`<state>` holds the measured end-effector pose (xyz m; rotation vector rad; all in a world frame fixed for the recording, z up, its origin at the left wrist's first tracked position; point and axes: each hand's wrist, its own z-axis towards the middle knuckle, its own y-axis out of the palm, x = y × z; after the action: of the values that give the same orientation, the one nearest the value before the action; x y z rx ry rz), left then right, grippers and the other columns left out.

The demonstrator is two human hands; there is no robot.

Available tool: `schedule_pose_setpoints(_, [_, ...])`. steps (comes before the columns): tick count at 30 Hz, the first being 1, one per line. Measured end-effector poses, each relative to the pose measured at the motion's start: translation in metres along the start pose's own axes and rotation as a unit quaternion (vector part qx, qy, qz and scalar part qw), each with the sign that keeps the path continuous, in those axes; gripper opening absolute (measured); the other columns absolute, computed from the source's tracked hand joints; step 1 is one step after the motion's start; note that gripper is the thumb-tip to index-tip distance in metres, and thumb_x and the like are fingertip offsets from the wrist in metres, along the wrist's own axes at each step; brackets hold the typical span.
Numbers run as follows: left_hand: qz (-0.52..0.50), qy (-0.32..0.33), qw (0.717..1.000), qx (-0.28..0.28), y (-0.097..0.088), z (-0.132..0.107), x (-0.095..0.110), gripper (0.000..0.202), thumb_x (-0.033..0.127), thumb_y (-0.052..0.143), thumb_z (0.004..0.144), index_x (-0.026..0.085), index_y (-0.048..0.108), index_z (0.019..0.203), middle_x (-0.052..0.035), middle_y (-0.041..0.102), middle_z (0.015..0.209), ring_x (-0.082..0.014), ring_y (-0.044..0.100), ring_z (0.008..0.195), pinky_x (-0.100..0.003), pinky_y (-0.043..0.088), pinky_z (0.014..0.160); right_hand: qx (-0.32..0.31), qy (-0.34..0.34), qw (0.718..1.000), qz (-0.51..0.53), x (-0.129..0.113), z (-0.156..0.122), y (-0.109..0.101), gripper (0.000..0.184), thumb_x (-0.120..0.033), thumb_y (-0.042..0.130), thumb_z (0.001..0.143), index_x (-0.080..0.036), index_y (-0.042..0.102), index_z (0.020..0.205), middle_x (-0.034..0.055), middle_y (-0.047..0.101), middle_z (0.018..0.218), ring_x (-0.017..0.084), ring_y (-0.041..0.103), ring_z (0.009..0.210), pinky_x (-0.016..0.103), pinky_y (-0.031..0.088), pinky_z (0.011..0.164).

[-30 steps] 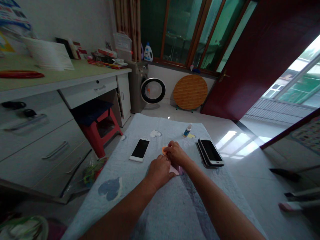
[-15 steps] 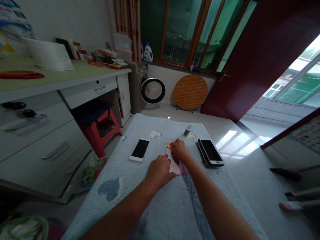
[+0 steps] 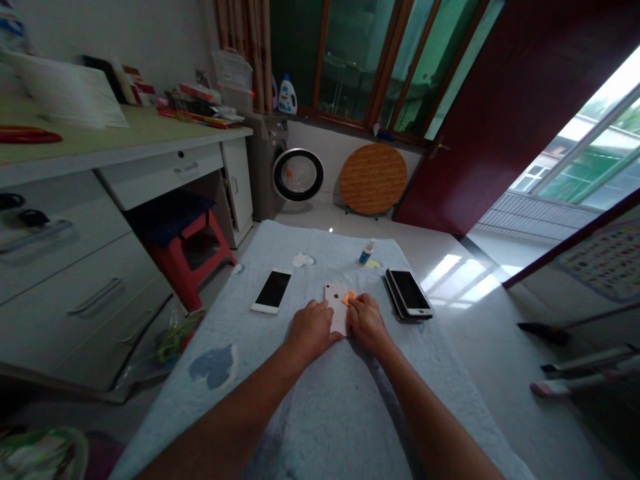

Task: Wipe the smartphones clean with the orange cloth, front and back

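The pink phone [image 3: 339,312] lies between your two hands, back up on the blue cloth [image 3: 320,413], its camera end pointing away from you and its dark logo in plain sight. Your left hand [image 3: 313,327] grips it from the left: the bent fingers rest on its left edge, and the thumb reaches across to its near end, so hand and phone are touching. Your right hand [image 3: 369,322] is closed, its fingertips pinching an orange piece [image 3: 349,297] that sticks out past them on the far side; what it is made of, you cannot tell from here. That piece sits at the phone's right edge, toward the camera end, and your right fingers are at the same edge, lower down. The middle of the phone's back shows between your hands, while parts of both long edges are hidden by your fingers. To the left, well apart from your left hand, the white phone [image 3: 271,291] lies with its dark screen up, slanting away from you. To the right of your right hand, also apart from it, is the phone stack [image 3: 410,292], a white-framed one on top, screen up, over something darker. Beyond your hands, toward the far edge, a small bottle [image 3: 365,253] with a white top stands just beside a yellow patch on the cloth. Past the far edge, a round board [image 3: 373,179] leans against the wall.
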<state>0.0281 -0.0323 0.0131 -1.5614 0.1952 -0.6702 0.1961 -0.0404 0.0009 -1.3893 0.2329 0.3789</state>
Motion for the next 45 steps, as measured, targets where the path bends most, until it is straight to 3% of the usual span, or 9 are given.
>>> schedule_pose_setpoints(8, [0.019,0.017,1.000,0.010,-0.002,-0.001,-0.001,0.041,0.051,0.063,0.078,0.018,0.065,0.103,-0.0102,0.063,0.116,-0.0287,0.054,0.103,-0.037,0.049,0.080,-0.005,0.027,1.000,0.012,-0.011,-0.048,-0.001,0.022,-0.010,0.045,0.087,-0.015,0.065,0.078,0.0063,0.054,0.086,0.016,0.048,0.080,0.024,0.037,0.074])
schedule_pose_setpoints(14, [0.023,0.020,0.999,0.013,-0.002,-0.002,-0.002,0.041,0.053,0.065,0.077,0.019,0.065,0.100,-0.0096,0.063,0.115,-0.0282,0.055,0.104,-0.035,0.048,0.079,-0.030,0.022,0.997,0.067,-0.015,-0.064,-0.017,0.025,-0.008,0.047,0.085,-0.016,0.069,0.079,0.0051,0.054,0.085,0.015,0.052,0.081,0.023,0.041,0.074])
schedule_pose_setpoints(20, [0.022,0.031,0.999,0.002,-0.004,0.001,-0.003,0.042,0.057,0.057,0.082,0.019,0.065,0.099,-0.0081,0.065,0.109,-0.0268,0.057,0.099,-0.035,0.049,0.078,0.053,-0.043,0.990,0.122,-0.014,-0.046,-0.013,0.026,-0.005,0.049,0.082,-0.017,0.071,0.088,0.0060,0.055,0.089,0.016,0.052,0.085,0.025,0.043,0.078])
schedule_pose_setpoints(23, [0.027,0.038,0.999,-0.005,-0.005,0.001,-0.004,0.038,0.049,0.064,0.079,0.020,0.064,0.103,-0.0076,0.064,0.115,-0.0265,0.057,0.102,-0.034,0.049,0.081,0.048,-0.059,0.991,0.106,-0.011,-0.029,0.002,0.024,-0.004,0.050,0.082,-0.017,0.071,0.085,0.0058,0.058,0.085,0.017,0.052,0.085,0.026,0.041,0.078])
schedule_pose_setpoints(27, [0.026,0.023,0.999,-0.020,-0.007,0.001,-0.002,0.042,0.041,0.066,0.079,0.019,0.061,0.113,-0.0097,0.061,0.122,-0.0273,0.057,0.106,-0.036,0.050,0.083,0.040,-0.027,0.996,0.079,-0.004,0.006,0.013,0.024,-0.007,0.051,0.084,-0.016,0.073,0.087,0.0071,0.062,0.088,0.017,0.053,0.087,0.026,0.040,0.080])
schedule_pose_setpoints(31, [0.027,0.024,0.999,-0.026,-0.008,0.002,0.000,0.038,0.042,0.067,0.078,0.018,0.064,0.107,-0.0111,0.061,0.122,-0.0281,0.055,0.110,-0.036,0.049,0.088,0.038,0.007,0.998,0.039,-0.003,0.045,0.017,0.025,-0.010,0.050,0.086,-0.017,0.074,0.091,0.0078,0.063,0.092,0.017,0.053,0.090,0.025,0.038,0.081])
schedule_pose_setpoints(34, [0.021,0.024,0.999,-0.025,-0.009,0.002,0.000,0.039,0.043,0.070,0.077,0.017,0.065,0.106,-0.0112,0.063,0.119,-0.0282,0.057,0.107,-0.037,0.049,0.087,0.018,-0.005,1.000,0.002,-0.008,0.062,0.022,0.024,-0.012,0.051,0.087,-0.018,0.074,0.092,0.0078,0.063,0.094,0.017,0.052,0.090,0.025,0.037,0.081])
schedule_pose_setpoints(39, [-0.010,-0.001,1.000,-0.025,-0.011,0.003,0.000,0.042,0.041,0.073,0.074,0.019,0.062,0.108,-0.0089,0.066,0.110,-0.0272,0.061,0.101,-0.035,0.049,0.083,0.000,-0.087,0.996,0.006,-0.015,0.060,0.025,0.024,-0.012,0.052,0.086,-0.020,0.073,0.094,0.0067,0.061,0.096,0.017,0.052,0.091,0.026,0.037,0.082])
schedule_pose_setpoints(45, [-0.041,-0.021,0.999,-0.016,-0.010,0.003,-0.003,0.051,0.039,0.076,0.071,0.020,0.056,0.113,-0.0062,0.064,0.111,-0.0240,0.062,0.099,-0.031,0.047,0.083,-0.018,-0.142,0.989,0.048,-0.012,0.030,0.019,0.022,-0.009,0.053,0.084,-0.018,0.073,0.087,0.0063,0.061,0.092,0.016,0.052,0.085,0.026,0.039,0.078])
